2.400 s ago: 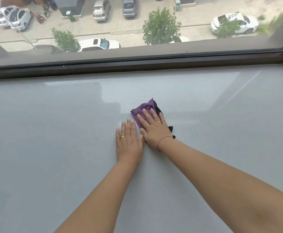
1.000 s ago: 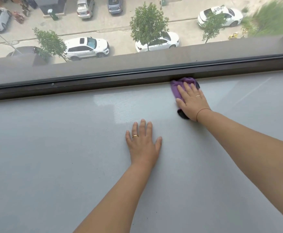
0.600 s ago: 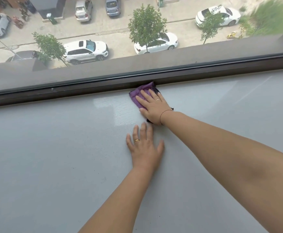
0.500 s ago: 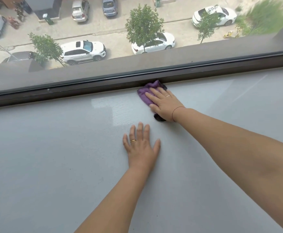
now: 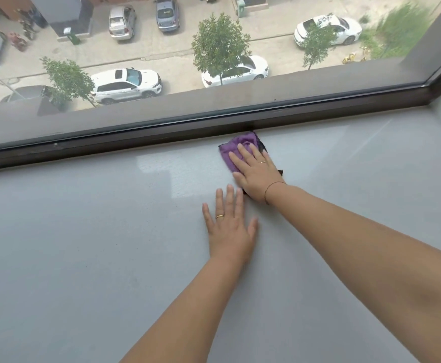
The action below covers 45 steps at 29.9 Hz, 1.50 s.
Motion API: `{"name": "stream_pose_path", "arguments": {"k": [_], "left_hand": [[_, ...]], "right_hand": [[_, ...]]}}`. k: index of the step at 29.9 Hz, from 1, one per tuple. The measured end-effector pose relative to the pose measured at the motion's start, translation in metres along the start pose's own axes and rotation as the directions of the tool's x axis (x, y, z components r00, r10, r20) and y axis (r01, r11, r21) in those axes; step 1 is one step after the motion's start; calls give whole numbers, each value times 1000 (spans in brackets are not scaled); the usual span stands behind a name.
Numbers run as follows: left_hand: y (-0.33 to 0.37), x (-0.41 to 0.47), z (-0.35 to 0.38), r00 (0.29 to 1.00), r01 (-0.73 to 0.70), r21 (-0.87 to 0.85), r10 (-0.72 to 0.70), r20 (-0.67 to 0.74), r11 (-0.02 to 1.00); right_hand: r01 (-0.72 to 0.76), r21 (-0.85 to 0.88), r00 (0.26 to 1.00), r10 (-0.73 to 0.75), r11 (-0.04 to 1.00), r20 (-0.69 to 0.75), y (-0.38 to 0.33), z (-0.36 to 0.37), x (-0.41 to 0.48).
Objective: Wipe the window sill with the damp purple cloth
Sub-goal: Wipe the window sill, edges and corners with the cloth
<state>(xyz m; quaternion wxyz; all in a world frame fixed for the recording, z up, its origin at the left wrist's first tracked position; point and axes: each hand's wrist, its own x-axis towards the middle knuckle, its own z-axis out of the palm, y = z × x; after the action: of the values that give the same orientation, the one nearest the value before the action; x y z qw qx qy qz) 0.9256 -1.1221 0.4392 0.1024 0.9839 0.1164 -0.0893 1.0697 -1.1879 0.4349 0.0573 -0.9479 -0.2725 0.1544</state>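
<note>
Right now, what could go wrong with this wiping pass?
The purple cloth touches the dark window frame, so grime from the frame could smear onto the sill. The left hand, flat on the sill, may leave prints. The right hand covers most of the cloth, which could bunch.

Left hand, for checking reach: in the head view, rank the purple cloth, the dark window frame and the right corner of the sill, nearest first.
1. Purple cloth, just ahead-right of the left hand.
2. Window frame, beyond the cloth.
3. Sill corner, far right.

Bare forearms; ringed hands point(image 5: 228, 231); thin wrist bracelet point(image 5: 272, 188).
</note>
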Motion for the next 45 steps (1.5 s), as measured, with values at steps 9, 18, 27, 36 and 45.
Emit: {"name": "stream_pose_path", "arguments": {"k": [9,18,27,36,45], "left_hand": [[21,-4,14,992,-72,32,69,111,997],[64,-13,16,988,123,74,-129,81,990],[120,-51,36,949,311,5,-311,59,950],[134,-96,48,879,476,-38,-475,38,879],[121,-110,54,905,418,-68,-408,123,906]], "right_hand": [[-333,5,941,332,943,-64,179,-29,-33],[-67,13,998,67,998,-4,100,-16,-31],[-210,10,977,210,978,-25,203,-21,-82],[237,-10,970,-236,971,65,105,23,-146],[-143,10,990,142,990,19,170,4,-160]]}}
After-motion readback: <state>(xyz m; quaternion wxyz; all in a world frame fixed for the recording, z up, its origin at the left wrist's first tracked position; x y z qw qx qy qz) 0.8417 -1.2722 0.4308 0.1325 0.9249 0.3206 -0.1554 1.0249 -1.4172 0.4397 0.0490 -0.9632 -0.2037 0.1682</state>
